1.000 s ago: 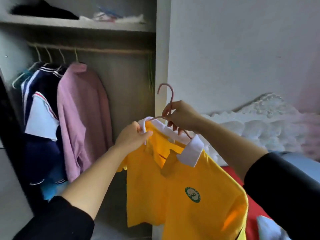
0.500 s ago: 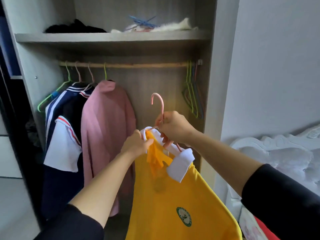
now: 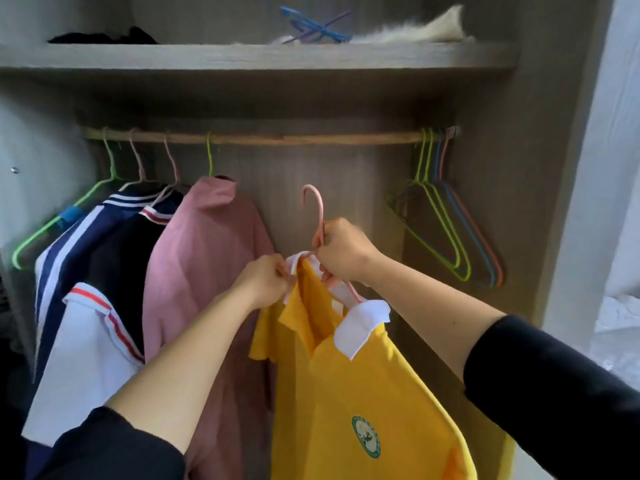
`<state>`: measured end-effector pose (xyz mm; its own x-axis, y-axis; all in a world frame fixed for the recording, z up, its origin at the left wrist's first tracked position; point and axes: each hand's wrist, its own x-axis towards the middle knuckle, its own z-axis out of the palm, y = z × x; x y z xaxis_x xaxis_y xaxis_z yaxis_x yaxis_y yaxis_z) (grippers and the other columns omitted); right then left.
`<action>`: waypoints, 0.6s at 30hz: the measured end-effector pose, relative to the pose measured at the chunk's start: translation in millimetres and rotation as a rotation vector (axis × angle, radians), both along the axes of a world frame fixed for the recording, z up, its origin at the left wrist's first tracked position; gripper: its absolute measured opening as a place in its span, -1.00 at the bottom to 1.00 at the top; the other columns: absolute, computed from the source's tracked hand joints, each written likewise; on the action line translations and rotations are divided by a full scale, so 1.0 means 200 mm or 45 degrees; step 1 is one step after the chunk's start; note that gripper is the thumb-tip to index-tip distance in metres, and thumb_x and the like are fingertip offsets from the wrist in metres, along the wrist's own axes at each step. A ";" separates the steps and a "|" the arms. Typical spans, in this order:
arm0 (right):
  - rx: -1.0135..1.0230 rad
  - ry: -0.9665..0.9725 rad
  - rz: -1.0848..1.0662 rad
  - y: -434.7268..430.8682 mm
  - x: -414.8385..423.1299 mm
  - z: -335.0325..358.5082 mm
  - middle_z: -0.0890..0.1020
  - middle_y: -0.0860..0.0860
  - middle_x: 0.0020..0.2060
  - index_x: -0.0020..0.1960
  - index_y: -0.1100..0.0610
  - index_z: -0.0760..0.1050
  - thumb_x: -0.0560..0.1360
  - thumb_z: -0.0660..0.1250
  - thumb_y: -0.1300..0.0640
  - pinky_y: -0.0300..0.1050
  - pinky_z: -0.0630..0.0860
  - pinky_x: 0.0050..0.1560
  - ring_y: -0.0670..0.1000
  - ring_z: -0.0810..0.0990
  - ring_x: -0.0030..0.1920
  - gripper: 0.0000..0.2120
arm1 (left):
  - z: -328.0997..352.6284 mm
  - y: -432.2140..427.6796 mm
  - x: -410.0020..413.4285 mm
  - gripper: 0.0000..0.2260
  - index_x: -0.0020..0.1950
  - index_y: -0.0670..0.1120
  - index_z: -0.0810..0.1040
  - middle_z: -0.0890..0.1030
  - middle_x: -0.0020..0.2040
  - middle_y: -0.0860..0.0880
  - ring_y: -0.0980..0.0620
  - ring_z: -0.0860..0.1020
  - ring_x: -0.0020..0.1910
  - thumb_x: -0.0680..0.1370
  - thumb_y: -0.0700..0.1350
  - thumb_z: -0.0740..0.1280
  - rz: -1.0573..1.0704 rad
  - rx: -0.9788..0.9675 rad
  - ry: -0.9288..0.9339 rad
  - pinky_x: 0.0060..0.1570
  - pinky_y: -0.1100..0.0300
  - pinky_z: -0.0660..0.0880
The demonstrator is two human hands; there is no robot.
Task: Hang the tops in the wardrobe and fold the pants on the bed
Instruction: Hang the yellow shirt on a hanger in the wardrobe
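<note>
Both hands are up at the wardrobe. The right hand (image 3: 341,252) curls tight round the neck of one pink hanger (image 3: 320,216), thin wire with a curved hook. The left hand (image 3: 265,280), just beside it, pinches the white collar of one yellow polo shirt (image 3: 363,393), soft cloth with a round green badge on the chest. The shirt sits on that hanger and drapes down below both grips. The hook stands free above the right hand, well short of the one wooden rail (image 3: 277,137) overhead.

Count along that rail: four hooks out beyond the left hand, carrying dark navy striped tops (image 3: 114,244) and one dusty pink top (image 3: 204,258), which is the nearest to the left grip. Beyond the right hand, four empty wire hangers (image 3: 450,233) are bunched together: two green, one blue, one pink. Higher up is one grey shelf (image 3: 259,57) with a few blue hangers (image 3: 311,27), some white fur and a black cloth on it.

And the change: a second ago the shirt was held out in front of the pale wall and the bed's headboard, its front spread wide. Now it hangs narrow and gathered inside the wardrobe opening, under the bare stretch of rail, and the shelf fills the top of the view. The two grips are unchanged.
</note>
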<state>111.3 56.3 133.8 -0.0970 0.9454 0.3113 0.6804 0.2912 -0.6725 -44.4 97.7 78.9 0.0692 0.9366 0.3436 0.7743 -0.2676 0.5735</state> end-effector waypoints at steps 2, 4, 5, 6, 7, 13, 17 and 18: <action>0.057 -0.007 -0.062 0.12 -0.04 0.07 0.60 0.17 -0.17 0.00 0.20 0.50 0.55 0.26 0.33 -0.13 0.64 -0.40 0.11 0.68 -0.33 -0.91 | 0.11 0.12 -0.06 -0.93 -0.18 0.00 0.53 0.64 -0.15 -0.03 -0.07 0.58 -0.10 0.49 -0.04 0.32 -0.024 0.104 0.029 -0.24 0.17 0.42; 0.108 -0.006 -0.128 0.23 -0.09 0.14 0.59 0.15 -0.16 0.02 0.19 0.50 0.55 0.30 0.30 -0.17 0.62 -0.41 0.09 0.67 -0.31 -0.93 | 0.24 0.23 -0.12 -0.91 -0.05 -0.01 0.57 0.63 -0.01 -0.07 -0.10 0.57 0.02 0.48 -0.06 0.33 -0.038 0.283 0.102 -0.11 0.15 0.45; 0.133 -0.005 -0.162 0.28 -0.11 0.18 0.59 0.15 -0.16 0.02 0.19 0.50 0.55 0.30 0.29 -0.20 0.61 -0.42 0.09 0.67 -0.31 -0.93 | 0.30 0.27 -0.15 -0.85 0.02 -0.02 0.57 0.61 0.05 -0.10 -0.12 0.55 0.07 0.48 -0.07 0.33 -0.024 0.386 0.147 -0.04 0.12 0.47; 0.161 -0.002 -0.193 0.33 -0.14 0.22 0.59 0.14 -0.16 0.03 0.19 0.50 0.55 0.29 0.29 -0.22 0.59 -0.44 0.07 0.67 -0.32 -0.93 | 0.38 0.32 -0.18 -0.79 0.09 -0.04 0.56 0.57 0.10 -0.12 -0.14 0.51 0.12 0.48 -0.07 0.33 0.005 0.485 0.191 0.03 0.07 0.46; 0.193 0.003 -0.219 0.38 -0.16 0.26 0.58 0.14 -0.17 0.03 0.18 0.50 0.56 0.28 0.29 -0.23 0.58 -0.46 0.07 0.66 -0.35 -0.92 | 0.44 0.36 -0.21 -0.74 0.16 -0.05 0.54 0.53 0.15 -0.14 -0.16 0.46 0.18 0.48 -0.07 0.33 0.042 0.576 0.230 0.10 0.03 0.43; 0.316 0.125 -0.266 0.65 -0.24 0.49 0.61 0.15 -0.17 -0.10 0.13 0.49 0.54 0.25 0.33 -0.03 0.66 -0.36 0.12 0.68 -0.35 -0.87 | 0.76 0.56 -0.34 -0.53 0.43 -0.07 0.32 0.33 0.40 -0.15 -0.19 0.30 0.37 0.53 -0.07 0.30 0.130 0.707 0.386 0.22 -0.06 0.37; 0.246 0.250 -0.287 0.84 -0.31 0.57 0.66 0.22 -0.21 0.02 0.25 0.52 0.54 0.28 0.31 0.07 0.67 -0.21 0.17 0.70 -0.26 -0.91 | 0.86 0.72 -0.42 -0.43 0.53 -0.05 0.17 0.18 0.51 -0.07 -0.11 0.19 0.47 0.54 -0.14 0.27 0.112 0.583 0.445 0.42 0.05 0.16; 0.232 0.295 -0.278 0.87 -0.33 0.58 0.67 0.23 -0.24 0.02 0.27 0.52 0.55 0.26 0.30 0.07 0.67 -0.22 0.18 0.70 -0.28 -0.91 | 0.87 0.75 -0.43 -0.42 0.54 -0.05 0.15 0.18 0.52 -0.06 -0.10 0.16 0.49 0.54 -0.15 0.25 0.119 0.589 0.484 0.45 0.07 0.10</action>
